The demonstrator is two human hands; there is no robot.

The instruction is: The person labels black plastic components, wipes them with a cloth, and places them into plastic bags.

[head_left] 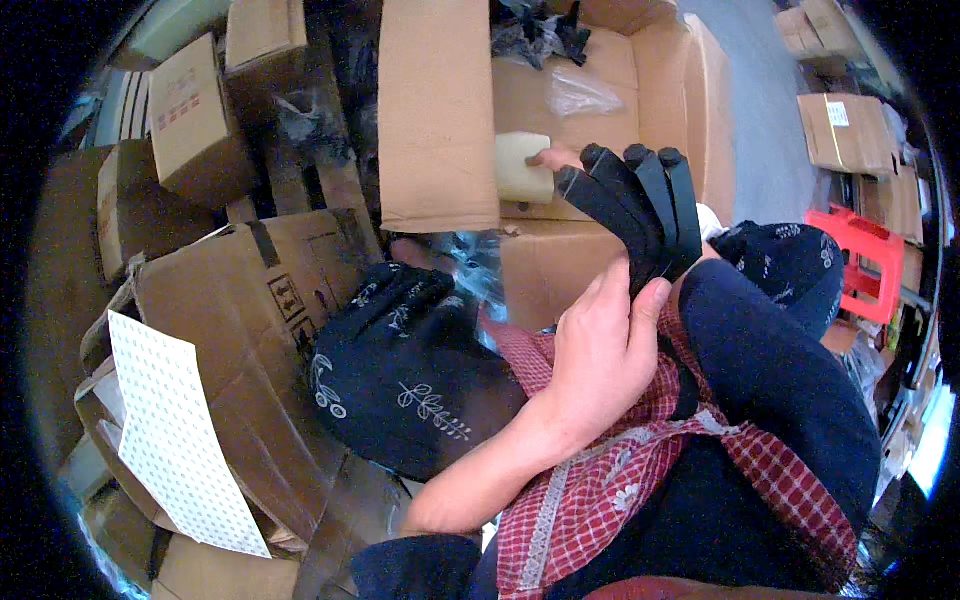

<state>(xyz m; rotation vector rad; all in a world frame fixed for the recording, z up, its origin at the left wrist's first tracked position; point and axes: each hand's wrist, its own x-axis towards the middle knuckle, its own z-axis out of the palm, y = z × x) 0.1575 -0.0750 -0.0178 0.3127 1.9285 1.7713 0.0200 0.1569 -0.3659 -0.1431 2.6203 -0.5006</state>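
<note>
My left hand (607,340) is closed around the lower end of a bundle of several long black curved pieces with rounded, capped ends (650,205). The pieces fan out side by side, upper ends pointing away from me; their exact kind I cannot make out. My right hand (550,158) is mostly hidden behind the bundle, gripping it from the far side; a fingertip shows past the leftmost piece. A pale yellowish roll (522,168) is just beside that fingertip, at an open cardboard box (437,130) in front of me.
Inside the open box lie clear plastic (583,92) and dark wrapped items (540,35). Closed cartons (195,120) stand at the left, near a large worn carton (230,330) with a white printed sheet (185,430) on it. A red plastic stool (865,265) is at the right.
</note>
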